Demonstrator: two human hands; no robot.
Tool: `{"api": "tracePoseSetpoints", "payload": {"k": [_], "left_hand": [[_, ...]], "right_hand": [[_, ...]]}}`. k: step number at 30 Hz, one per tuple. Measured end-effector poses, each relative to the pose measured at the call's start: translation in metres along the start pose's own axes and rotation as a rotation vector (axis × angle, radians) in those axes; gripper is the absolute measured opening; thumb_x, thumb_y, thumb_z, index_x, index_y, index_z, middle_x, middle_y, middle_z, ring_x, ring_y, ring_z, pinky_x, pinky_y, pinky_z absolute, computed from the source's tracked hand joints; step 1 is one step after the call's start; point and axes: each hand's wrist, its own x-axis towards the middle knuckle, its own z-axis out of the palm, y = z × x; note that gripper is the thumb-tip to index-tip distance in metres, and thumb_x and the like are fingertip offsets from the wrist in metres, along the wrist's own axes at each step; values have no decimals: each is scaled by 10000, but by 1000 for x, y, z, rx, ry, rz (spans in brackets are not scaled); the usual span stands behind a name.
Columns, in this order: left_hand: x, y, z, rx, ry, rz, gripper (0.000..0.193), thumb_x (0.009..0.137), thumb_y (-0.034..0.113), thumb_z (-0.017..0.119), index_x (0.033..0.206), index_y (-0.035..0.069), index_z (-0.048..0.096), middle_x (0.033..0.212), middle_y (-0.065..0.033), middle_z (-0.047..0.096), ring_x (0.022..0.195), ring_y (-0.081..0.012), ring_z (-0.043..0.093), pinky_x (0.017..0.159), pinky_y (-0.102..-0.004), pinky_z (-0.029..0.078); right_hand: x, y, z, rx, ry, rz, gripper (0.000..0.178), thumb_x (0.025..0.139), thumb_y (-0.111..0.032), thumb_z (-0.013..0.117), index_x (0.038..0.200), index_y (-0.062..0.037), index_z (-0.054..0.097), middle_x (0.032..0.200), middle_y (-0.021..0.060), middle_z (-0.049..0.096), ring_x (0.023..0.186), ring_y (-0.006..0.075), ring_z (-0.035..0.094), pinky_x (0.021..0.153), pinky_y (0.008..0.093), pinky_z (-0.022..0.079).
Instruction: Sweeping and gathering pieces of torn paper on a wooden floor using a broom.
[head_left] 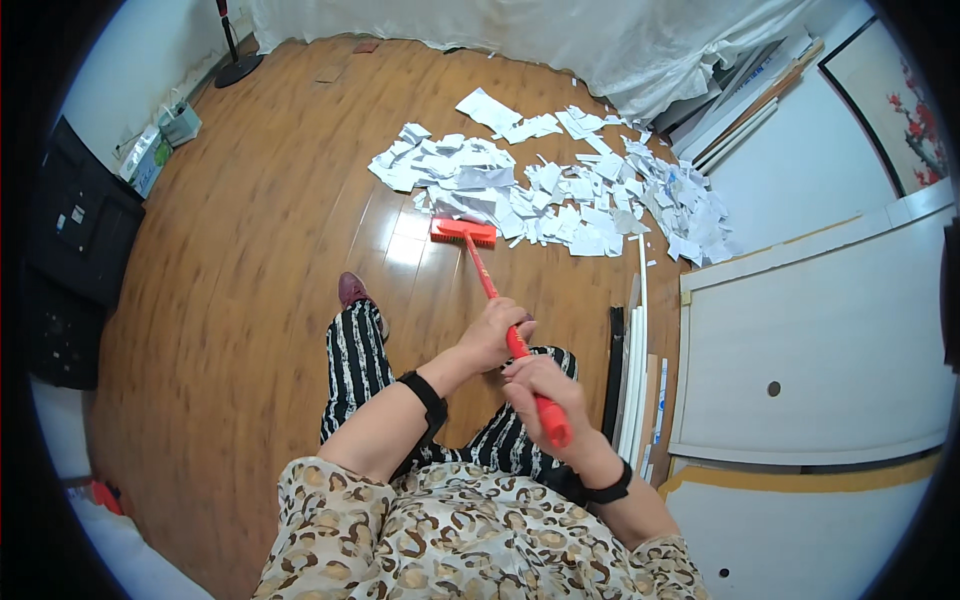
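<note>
A long red handle (481, 268) slants away from me, and both my hands are wrapped round it. My left hand (497, 333) grips it further down, while my right hand (548, 390) closes round it just below the top end. At its far end is the broom's red head (463, 231), with bristles along its near side, resting on the floor. The head touches or nearly touches the near edge of a heap of torn white paper (460, 170). More paper scraps (585, 195) spread from the heap to the right.
Brown wood flooring (230, 290) surrounds my feet. Black panels (75, 240) and a tissue box (148, 160) stand along the left wall. A white curtain (560, 40) hangs at the back. On the right are white boards (810, 350), long strips (632, 380) and a framed picture (900, 110).
</note>
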Motion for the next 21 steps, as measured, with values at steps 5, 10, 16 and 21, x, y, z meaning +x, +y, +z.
{"api": "tracePoseSetpoints", "payload": {"k": [5, 10, 16, 21], "left_hand": [[12, 51, 19, -211, -71, -78, 171, 837, 90, 701, 778, 20, 556, 776, -125, 561, 811, -335, 529, 739, -417, 439], [3, 26, 54, -364, -73, -62, 129, 839, 40, 686, 800, 19, 565, 805, -130, 559, 763, -313, 521, 705, -405, 428], [-9, -11, 64, -95, -152, -119, 309, 821, 117, 756, 1071, 69, 581, 1263, -182, 608, 1312, -395, 486, 1140, -481, 328], [12, 69, 28, -272, -178, -100, 346, 834, 116, 739, 1151, 61, 610, 1197, -165, 615, 1255, -364, 510, 1059, -458, 400]], "right_hand": [[3, -46, -39, -5, 42, 106, 134, 870, 38, 651, 765, 14, 573, 814, 130, 641, 791, 262, 632, 761, 343, 500], [-14, -24, -23, -130, 73, 80, 134, 857, 15, 679, 786, -1, 567, 823, 125, 615, 826, 290, 620, 794, 368, 486], [-29, 38, 0, -137, 109, 57, 175, 833, -12, 717, 805, -16, 544, 830, 153, 573, 894, 340, 599, 838, 402, 473], [-15, -13, -39, -85, 70, 73, 166, 833, 0, 711, 802, -2, 548, 826, 147, 582, 825, 329, 597, 798, 391, 479]]}}
